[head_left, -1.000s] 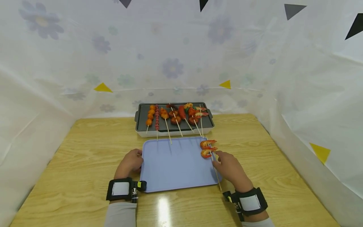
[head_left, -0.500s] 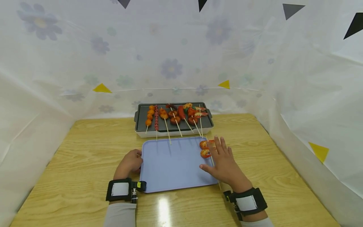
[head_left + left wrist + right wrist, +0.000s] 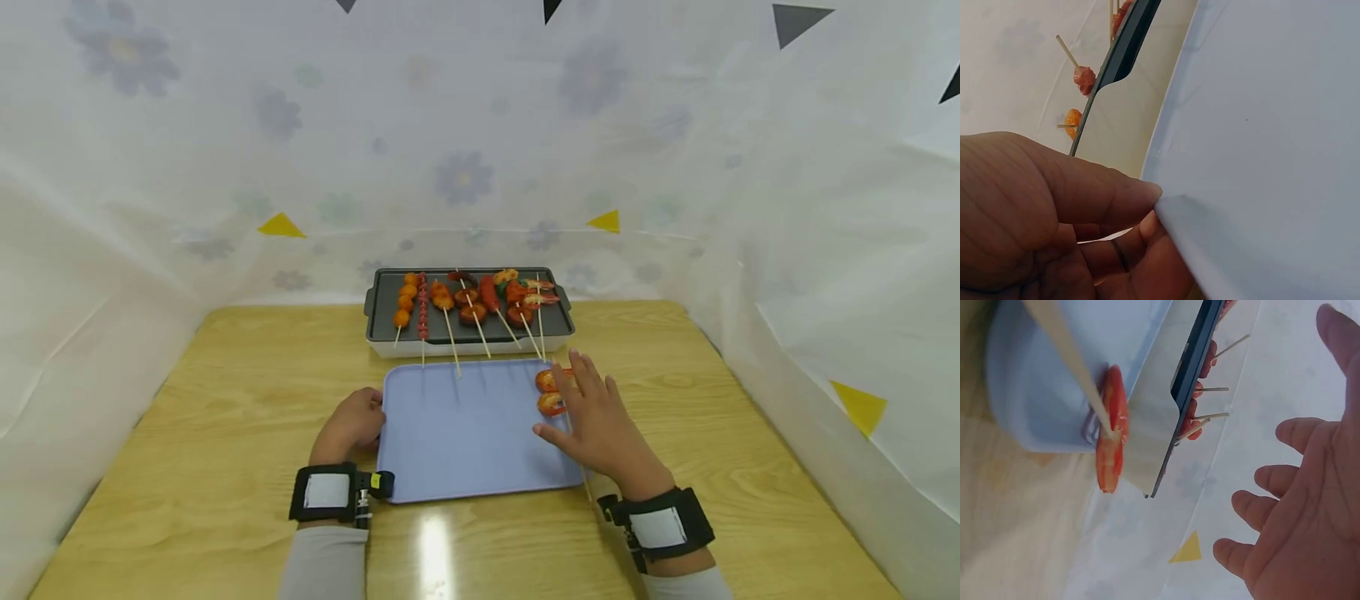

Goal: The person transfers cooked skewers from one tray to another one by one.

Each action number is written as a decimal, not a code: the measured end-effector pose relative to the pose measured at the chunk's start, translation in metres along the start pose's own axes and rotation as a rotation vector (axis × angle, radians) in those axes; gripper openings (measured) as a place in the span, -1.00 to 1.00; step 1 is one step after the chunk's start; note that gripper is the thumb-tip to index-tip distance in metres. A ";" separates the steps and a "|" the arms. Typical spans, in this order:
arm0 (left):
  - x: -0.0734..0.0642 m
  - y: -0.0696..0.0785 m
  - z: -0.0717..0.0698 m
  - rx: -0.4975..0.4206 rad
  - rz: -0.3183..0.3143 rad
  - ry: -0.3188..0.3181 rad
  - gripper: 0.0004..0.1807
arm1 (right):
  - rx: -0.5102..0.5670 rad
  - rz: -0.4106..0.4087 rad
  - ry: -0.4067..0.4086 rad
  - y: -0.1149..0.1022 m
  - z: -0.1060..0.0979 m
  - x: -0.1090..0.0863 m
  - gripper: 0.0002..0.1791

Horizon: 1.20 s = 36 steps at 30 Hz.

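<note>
A pale blue tray lies on the table, and my left hand grips its left edge. In the left wrist view the thumb presses at the rim, with the other fingers curled below it. A skewer of red-orange shrimp lies along the tray's right edge, its stick reaching toward me past the front edge. Spread out over that skewer, my right hand hides part of the shrimp and stick in the head view. The right wrist view shows that hand's palm bare and fingers straight, apart from the shrimp.
Behind the tray stands a dark grill pan on a white base. Several skewers lie across it, among them orange balls, a red sausage and more shrimp. Their sticks poke over its front edge. A white patterned sheet surrounds the wooden table.
My right hand has let go of the shrimp skewer and spread its fingers above it. The left hand has stayed at the tray's edge. The head view has shifted slightly.
</note>
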State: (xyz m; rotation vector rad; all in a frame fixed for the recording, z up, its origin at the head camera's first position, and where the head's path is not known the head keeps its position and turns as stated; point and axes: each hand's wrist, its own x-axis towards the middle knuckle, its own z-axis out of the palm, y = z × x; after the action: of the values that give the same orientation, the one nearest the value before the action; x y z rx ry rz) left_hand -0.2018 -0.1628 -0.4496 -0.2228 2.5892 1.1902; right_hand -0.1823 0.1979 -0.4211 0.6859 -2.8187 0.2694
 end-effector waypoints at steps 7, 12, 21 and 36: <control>0.001 0.001 0.000 0.008 0.005 -0.002 -0.56 | 0.013 -0.054 0.080 0.007 -0.009 0.020 -0.09; 0.000 0.001 -0.001 0.018 0.012 -0.003 -0.55 | 0.033 -0.028 0.062 0.010 -0.016 0.030 -0.19; -0.001 0.003 -0.002 0.021 0.016 -0.014 -0.54 | 0.085 0.022 0.032 0.020 -0.021 0.041 -0.25; -0.001 0.003 -0.002 0.015 0.008 -0.001 -0.55 | 0.078 0.140 0.109 0.035 -0.003 0.072 -0.42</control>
State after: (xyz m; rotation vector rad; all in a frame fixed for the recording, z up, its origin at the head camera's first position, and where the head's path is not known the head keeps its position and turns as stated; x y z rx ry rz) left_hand -0.2016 -0.1619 -0.4457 -0.2086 2.5993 1.1735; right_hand -0.2603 0.1985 -0.4040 0.4740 -2.7673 0.4291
